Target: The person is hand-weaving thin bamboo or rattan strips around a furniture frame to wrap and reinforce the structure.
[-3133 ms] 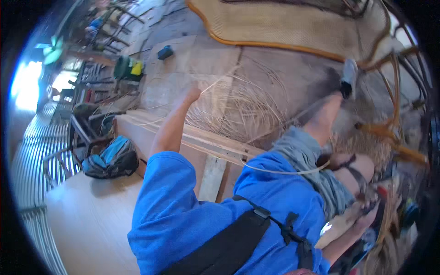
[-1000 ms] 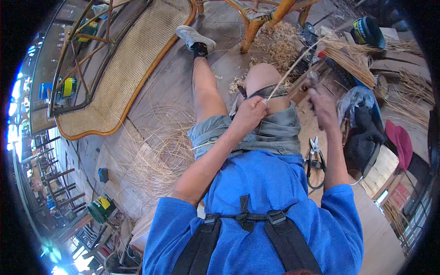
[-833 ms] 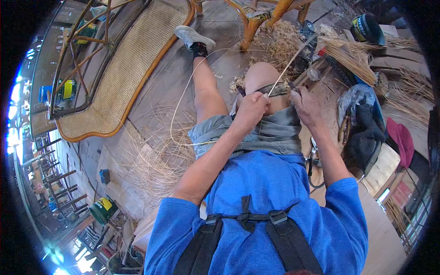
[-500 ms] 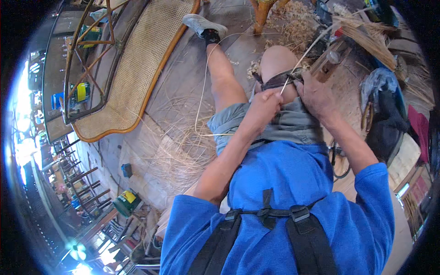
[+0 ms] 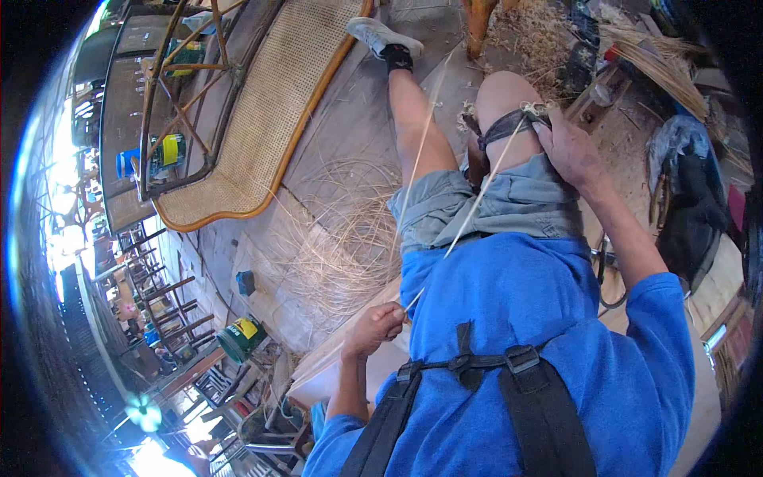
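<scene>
A thin pale strand [image 5: 474, 208], seemingly cane, runs taut from my left hand [image 5: 377, 327] up to a dark cloth band [image 5: 507, 125] tied round my right knee. Fingers closed, my left hand pinches the strand low beside my blue shirt. My right hand [image 5: 574, 153] is at the outer side of the knee, its fingers curled against the band where the strand reaches it. What those fingers grip there is hidden. Curly pale shavings [image 5: 534, 107] cling to the band. Another length of strand [image 5: 421, 147] hangs over my left leg.
A heap of loose strands [image 5: 342, 238] lies on the floor to the left. Beyond it stands a woven cane panel [image 5: 262, 119] with a curved wooden rim. Shavings [image 5: 528, 40] and a bundle of strips [image 5: 660, 79] lie at the far right, near a dark bag [image 5: 687, 215].
My left hand has pulled down and left from the knee to beside my waist, drawing the strand with it. My right hand stays at the knee band. The whole view has shifted slightly.
</scene>
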